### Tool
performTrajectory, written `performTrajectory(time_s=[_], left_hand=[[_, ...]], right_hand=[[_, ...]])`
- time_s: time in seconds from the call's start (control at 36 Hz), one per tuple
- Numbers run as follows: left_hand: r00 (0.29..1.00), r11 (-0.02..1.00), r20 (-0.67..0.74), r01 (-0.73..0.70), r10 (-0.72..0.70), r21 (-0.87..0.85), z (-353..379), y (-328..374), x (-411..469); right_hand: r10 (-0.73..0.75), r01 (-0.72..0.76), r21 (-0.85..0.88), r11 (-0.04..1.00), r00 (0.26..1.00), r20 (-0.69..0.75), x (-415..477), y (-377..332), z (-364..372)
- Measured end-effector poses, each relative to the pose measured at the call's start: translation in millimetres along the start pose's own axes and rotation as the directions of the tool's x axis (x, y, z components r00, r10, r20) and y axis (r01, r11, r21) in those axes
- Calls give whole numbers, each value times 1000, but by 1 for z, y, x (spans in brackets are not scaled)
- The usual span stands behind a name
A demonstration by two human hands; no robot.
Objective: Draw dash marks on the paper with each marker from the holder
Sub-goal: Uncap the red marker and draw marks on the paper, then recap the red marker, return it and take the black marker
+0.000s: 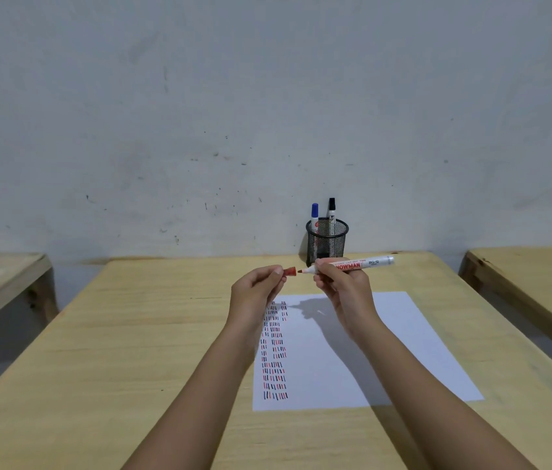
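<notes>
Above white paper (386, 340) with dashes, the right hand (342, 286) grips a white red-tipped marker (352, 265); the left hand (257, 286) pinches its small red cap (290, 271) just off the tip, apparently uncapping or recapping.

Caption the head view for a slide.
Left hand holds the red cap just off the marker in the right hand, above the paper.

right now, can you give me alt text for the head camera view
A person's right hand holds an uncapped red marker and the left hand its red cap, apart, above a paper with dash marks. A mesh holder behind holds a blue marker and a black marker.
</notes>
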State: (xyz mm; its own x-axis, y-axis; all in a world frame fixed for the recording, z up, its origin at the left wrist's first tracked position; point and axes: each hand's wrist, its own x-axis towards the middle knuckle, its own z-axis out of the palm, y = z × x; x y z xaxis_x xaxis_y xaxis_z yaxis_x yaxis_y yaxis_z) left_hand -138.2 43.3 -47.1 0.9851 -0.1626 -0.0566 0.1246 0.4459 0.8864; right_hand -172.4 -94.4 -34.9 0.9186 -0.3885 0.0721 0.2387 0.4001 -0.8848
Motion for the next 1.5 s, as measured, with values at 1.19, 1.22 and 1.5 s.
performTrajectory(time_s=[1.19, 1.22, 1.5], left_hand=[[948, 896, 137, -317, 288, 312, 36, 59, 20], [943, 887, 146, -330, 298, 323, 40, 61, 22], [885, 729, 309, -464, 349, 504, 74, 67, 44]], right_hand=[[-28, 85, -233, 969, 970, 240, 17, -57, -33], [-38, 112, -286, 952, 967, 252, 18, -60, -34], [-80, 333, -733, 593, 930, 358, 36, -64, -25]])
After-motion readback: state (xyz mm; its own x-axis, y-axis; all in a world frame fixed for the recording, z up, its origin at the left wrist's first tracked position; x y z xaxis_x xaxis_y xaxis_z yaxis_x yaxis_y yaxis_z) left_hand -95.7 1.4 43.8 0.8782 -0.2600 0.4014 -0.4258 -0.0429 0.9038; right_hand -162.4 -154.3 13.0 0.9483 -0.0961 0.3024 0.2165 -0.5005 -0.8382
